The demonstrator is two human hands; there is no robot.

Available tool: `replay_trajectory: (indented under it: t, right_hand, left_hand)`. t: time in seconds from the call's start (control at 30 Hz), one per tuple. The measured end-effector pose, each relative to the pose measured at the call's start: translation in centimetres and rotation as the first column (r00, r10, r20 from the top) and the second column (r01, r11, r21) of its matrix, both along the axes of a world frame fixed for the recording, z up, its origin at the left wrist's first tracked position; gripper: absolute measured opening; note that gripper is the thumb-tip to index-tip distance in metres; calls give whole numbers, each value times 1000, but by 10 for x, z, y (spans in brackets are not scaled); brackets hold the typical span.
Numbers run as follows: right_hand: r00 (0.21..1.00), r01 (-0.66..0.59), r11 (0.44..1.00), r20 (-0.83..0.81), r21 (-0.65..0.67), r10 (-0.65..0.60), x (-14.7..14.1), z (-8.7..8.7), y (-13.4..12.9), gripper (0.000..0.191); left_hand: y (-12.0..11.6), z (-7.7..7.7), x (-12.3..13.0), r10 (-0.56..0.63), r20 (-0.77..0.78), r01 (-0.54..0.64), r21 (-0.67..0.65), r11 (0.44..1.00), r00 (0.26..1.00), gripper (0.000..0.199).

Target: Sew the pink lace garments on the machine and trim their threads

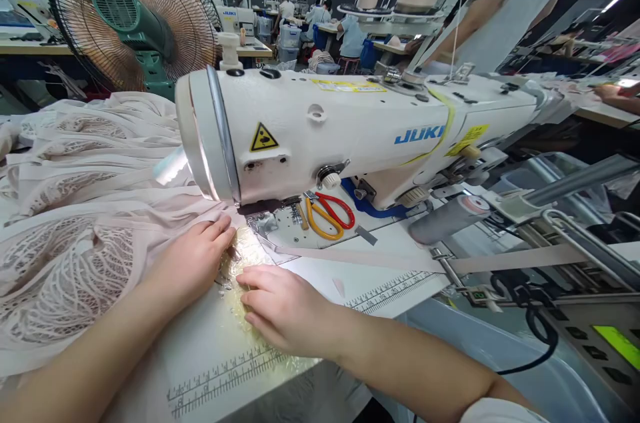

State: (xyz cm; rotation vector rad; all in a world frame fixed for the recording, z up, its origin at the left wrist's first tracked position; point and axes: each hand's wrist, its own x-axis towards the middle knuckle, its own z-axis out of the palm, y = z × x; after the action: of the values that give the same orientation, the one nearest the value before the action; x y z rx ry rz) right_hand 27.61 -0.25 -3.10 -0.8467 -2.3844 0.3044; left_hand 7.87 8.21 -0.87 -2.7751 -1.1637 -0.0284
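Observation:
Pale yellow lace fabric (245, 249) lies on the white sewing table in front of a white sewing machine (300, 136), running up under its needle end. My left hand (193, 259) is at the left edge of the lace, close to the machine head, with fingers bent together and gripping the fabric there. On the right side of the lace, my right hand (285, 306) rests with its fingers apart and fingertips touching it. The needle and presser foot are hidden behind the machine head.
Pale garments with lace panels (75, 256) are heaped on the left. Scissors (327, 215) with red and yellow handles lie under the machine arm. A strip of tape (525, 259) runs in from the right. A large fan (135, 16) stands behind; people work farther back.

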Motion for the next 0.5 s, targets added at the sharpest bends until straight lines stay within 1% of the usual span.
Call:
replay_trajectory:
  t: [0.1,0.17,0.27,0.37,0.4,0.43,0.5]
  right_hand:
    - [998,0,999,-66,52,4,0,-2,3,25]
    - [995,20,996,-104,84,-11,-3,1,2,24]
    - [997,28,994,-73,102,-20,-20,8,-11,25]
    - [995,-87,993,56,81,83,-59,10,-37,29]
    - [985,-151,985,96,78,144,-75,7,-47,31]
    - [977,-184,979,121,88,173,-92,2,-56,32]
    - [977,-165,981,151,106,148,-125,-10,-71,32]
  left_hand:
    - [2,1,1,49,-32,-50,-7,999,998,48]
    - [2,2,2,66,-38,-66,-8,998,997,47]
    - [-1,5,3,81,-30,-81,0,997,996,46]
    - [-10,11,1,83,-38,-82,17,996,996,43]
    - [-15,14,-3,82,-48,-81,26,996,996,41]
    - [-21,17,-9,82,-56,-80,38,996,995,40]
    - [-38,23,-28,88,-53,-83,86,993,995,39]
